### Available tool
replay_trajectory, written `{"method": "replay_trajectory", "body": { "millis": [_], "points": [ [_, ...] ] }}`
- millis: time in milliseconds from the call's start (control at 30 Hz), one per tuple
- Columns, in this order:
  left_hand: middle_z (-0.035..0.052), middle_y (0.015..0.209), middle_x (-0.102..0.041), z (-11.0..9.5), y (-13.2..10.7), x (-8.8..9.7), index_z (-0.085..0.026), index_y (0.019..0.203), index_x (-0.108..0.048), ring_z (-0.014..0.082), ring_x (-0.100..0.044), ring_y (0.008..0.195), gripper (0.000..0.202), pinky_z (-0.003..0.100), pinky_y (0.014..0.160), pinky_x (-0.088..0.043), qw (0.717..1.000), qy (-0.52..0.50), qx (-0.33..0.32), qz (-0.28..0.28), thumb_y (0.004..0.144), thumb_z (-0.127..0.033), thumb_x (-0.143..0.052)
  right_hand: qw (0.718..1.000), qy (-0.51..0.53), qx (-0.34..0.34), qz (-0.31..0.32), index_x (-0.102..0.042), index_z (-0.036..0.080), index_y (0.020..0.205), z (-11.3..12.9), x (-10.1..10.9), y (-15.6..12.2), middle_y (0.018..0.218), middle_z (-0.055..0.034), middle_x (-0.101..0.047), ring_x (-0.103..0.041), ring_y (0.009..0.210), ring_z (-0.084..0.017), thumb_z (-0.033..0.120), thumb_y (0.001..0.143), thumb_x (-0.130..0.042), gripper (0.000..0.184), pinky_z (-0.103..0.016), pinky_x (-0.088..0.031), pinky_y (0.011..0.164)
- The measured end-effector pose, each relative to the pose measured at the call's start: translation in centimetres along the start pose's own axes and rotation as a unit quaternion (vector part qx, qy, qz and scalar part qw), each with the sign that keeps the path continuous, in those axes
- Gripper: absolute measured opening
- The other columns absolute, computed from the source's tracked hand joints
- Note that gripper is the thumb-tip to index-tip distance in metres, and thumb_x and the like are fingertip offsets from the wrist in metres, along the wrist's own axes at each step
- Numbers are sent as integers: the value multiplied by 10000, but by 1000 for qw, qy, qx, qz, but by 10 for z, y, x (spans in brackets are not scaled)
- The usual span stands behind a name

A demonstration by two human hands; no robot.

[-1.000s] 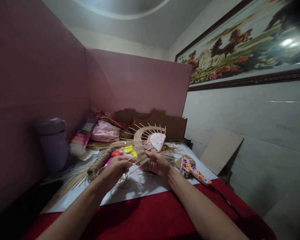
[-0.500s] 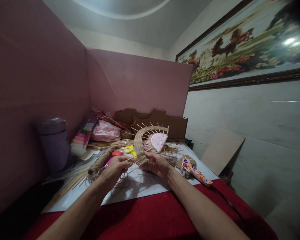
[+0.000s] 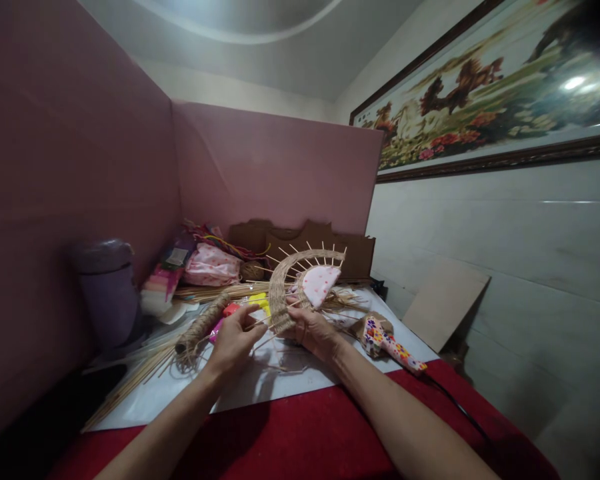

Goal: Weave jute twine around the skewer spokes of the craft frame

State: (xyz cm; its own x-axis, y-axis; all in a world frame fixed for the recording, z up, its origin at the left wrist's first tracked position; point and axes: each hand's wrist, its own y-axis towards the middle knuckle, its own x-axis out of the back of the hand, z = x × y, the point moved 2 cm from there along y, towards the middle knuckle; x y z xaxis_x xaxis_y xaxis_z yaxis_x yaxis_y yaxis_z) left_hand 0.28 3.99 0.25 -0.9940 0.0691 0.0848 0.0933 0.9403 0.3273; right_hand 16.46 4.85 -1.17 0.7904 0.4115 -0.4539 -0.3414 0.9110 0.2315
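Note:
My right hand grips the lower end of a half-round woven twine piece, thumb on its near face. Thin wooden sticks run through the weave and fan out past its outer edge. A white half-disc with pinkish dots sits at its inner side. My left hand is just left of the piece, beside the ends of its lower sticks, thumb and fingers apart. Whether a fingertip touches a stick or the twine is too small to tell.
A twine roll and long loose sticks lie to the left, near a purple lidded container. On the right rests a flower-patterned glue gun with a black cord. Torn cardboard stands behind.
My left hand's fingers have spread from a pinch near the lower stick ends, and the hand has shifted slightly. The woven piece, still in my right hand, has tilted a little to the right.

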Motion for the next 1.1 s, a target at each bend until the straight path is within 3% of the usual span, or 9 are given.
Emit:
{"method": "replay_trajectory", "body": {
  "millis": [67,200,333,400,600,767,933,1100],
  "points": [
    [13,698,-569,-2,-1,1,-132,1031,-623,172,-537,638,443,299,619,-404,993,95,-69,-33,619,-280,-692,1000,4,7,-14,-510,187,1068,0,0,0,889,-43,-688,-649,727,-159,200,770,-545,301,-310,-505,669],
    [64,943,-520,-13,-9,2,-186,989,-625,214,-551,825,294,333,760,-425,948,251,-185,-68,696,-208,-622,999,6,22,-43,-507,189,1058,2,0,0,871,-40,-688,-653,728,-164,201,761,-560,302,-314,-510,671],
    [68,878,-535,-18,-13,0,-190,805,-605,213,-551,793,84,316,726,-418,911,336,-236,-47,759,-162,-541,998,-1,37,-48,-524,197,1065,2,0,0,894,-37,-688,-651,760,-173,218,750,-578,320,-329,-509,691],
    [64,797,-567,-16,-13,0,-188,713,-588,209,-552,767,108,305,703,-404,901,361,-237,-31,775,-144,-512,998,-4,50,-38,-538,200,1066,1,0,0,931,-38,-685,-646,805,-179,233,750,-585,321,-337,-505,719],
    [35,693,-643,-10,-12,1,-186,755,-656,170,-575,653,126,257,598,-373,926,354,-127,-31,776,-223,-537,996,-16,80,-41,-566,219,1067,-2,-4,-1,975,-33,-683,-639,853,-191,289,759,-604,318,-353,-502,752],
    [26,713,-673,-14,-15,-2,-202,766,-684,171,-594,679,161,250,604,-369,928,349,-123,-33,776,-259,-534,995,-13,93,-27,-553,241,1109,-4,-9,-3,974,-25,-685,-639,835,-190,302,753,-619,367,-350,-509,732],
    [25,663,-660,-5,-11,-4,-170,728,-678,158,-573,621,192,236,575,-381,971,214,-109,-9,761,-295,-537,996,-4,94,-11,-553,230,1113,-6,-11,-3,994,-34,-678,-640,831,-185,286,779,-597,341,-354,-511,735],
    [4,551,-600,2,-8,-5,-146,649,-671,134,-505,525,194,223,503,-346,991,104,-74,-31,700,-314,-589,994,8,108,-28,-566,227,1084,-6,-12,-3,985,-26,-679,-634,868,-182,277,773,-606,317,-355,-506,773]
  ]
}}
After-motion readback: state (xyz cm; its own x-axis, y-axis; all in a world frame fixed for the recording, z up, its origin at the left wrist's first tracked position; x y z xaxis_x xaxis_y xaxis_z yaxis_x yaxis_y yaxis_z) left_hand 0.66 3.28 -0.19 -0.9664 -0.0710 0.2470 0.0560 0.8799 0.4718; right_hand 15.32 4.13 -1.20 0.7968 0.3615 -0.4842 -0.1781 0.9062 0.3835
